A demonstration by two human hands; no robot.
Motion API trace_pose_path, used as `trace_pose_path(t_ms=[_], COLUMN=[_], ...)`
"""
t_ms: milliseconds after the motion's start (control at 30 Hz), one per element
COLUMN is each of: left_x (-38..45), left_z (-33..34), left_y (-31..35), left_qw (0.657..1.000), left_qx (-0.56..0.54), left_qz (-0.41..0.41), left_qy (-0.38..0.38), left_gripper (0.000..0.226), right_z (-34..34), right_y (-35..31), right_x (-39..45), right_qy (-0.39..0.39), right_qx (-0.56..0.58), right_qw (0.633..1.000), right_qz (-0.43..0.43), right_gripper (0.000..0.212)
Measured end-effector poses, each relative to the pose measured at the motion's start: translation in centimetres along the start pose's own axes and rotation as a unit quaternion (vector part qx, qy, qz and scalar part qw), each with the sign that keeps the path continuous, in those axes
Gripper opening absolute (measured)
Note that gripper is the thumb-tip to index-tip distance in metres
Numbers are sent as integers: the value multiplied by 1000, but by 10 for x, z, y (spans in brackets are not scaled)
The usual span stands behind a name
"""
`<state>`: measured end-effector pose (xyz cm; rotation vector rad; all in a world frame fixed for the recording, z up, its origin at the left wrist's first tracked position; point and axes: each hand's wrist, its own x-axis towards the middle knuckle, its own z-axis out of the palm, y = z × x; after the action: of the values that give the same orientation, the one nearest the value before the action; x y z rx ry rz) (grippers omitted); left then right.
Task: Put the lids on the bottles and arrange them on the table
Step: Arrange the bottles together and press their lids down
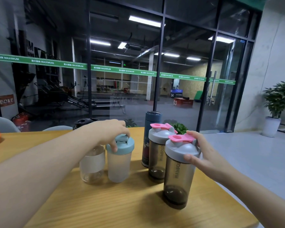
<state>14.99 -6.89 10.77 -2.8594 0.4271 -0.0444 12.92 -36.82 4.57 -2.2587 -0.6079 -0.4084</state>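
We appear to be at the arranging stage: our left hand (109, 133) reaches across from the left, fingers curled down over the teal lid (120, 144) of a frosted shaker bottle (118, 167), while our right hand (202, 155) clasps the grey-and-pink lid (182, 145) of the nearest smoky shaker bottle (178, 180). Both bottles stand upright on the wooden table (105, 208), lids seated. Next, we likely check tightness and line them up with the clear jar (91, 165), second smoky shaker (156, 157) and blue flask (150, 129).

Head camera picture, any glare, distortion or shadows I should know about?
Head view: ceiling lights glare in the glass wall; wide-angle bending curves the green stripe and frames; the smoky grey-lidded shaker bottle throws a soft shadow left on the wooden table.
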Motion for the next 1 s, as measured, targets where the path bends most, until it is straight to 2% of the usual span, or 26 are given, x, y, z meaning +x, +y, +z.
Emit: trace_pose_path(t_ms=[133,233,300,600,700,767,900,1000], left_x=[4,8,12,24,25,26,23,15], left_z=[-2,-4,-3,11,12,11,5,1], left_y=[1,1,-1,-3,1,2,3,7], left_qw=[1000,999,998,988,989,990,993,990], left_qx=[-7,-41,-62,-141,-129,-124,-114,-129], left_qz=[4,10,13,-2,-25,-32,-21,-14], left_qy=[-7,6,14,62,67,57,-18,-50], left_gripper=[56,54,50,46,48,54,68,68], right_z=[-4,-7,-8,6,12,16,23,23], right_y=[-14,-30,-40,-63,-62,-59,-52,-49], right_x=[14,32,46,98,110,114,116,117], right_qy=[33,20,-12,-58,-72,-82,-93,-88], right_qx=[13,10,-19,-118,-142,-153,-167,-171], right_qw=[999,1000,1000,991,987,985,981,981], right_qz=[-22,-16,-3,-2,2,9,26,34], right_gripper=[96,56,41,39,38,37,39,39])
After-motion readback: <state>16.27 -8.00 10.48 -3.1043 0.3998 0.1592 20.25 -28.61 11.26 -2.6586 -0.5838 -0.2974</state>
